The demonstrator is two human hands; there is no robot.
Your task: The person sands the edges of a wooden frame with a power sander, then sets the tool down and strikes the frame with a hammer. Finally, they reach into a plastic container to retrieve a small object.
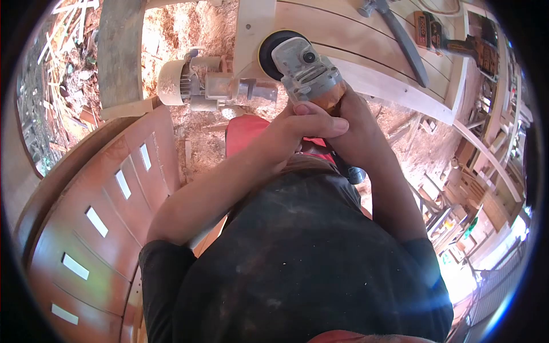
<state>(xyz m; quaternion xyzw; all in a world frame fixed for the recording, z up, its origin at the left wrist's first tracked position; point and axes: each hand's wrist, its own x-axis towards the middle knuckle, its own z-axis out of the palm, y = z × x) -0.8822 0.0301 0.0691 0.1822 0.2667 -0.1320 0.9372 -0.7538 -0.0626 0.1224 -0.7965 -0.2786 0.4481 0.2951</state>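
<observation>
An angle grinder (pixel 311 71) with a grey gear head and an orange body is held in front of my waist. Its round black and yellow pad (pixel 267 57) lies over the edge of a pale wooden door panel (pixel 343 28). My right hand (pixel 357 123) wraps round the grinder's body from the right. From the left, my left hand (pixel 297 128) closes at the same body, its thumb pointing across toward my right hand. The fingers' undersides are hidden.
On the panel lie a hammer (pixel 397 40) and an orange and black cordless tool (pixel 480 51). A dusty machine (pixel 200 83) stands below left of the panel. A varnished door (pixel 103 200) with white slots leans at left. Sawdust and offcuts cover the ground.
</observation>
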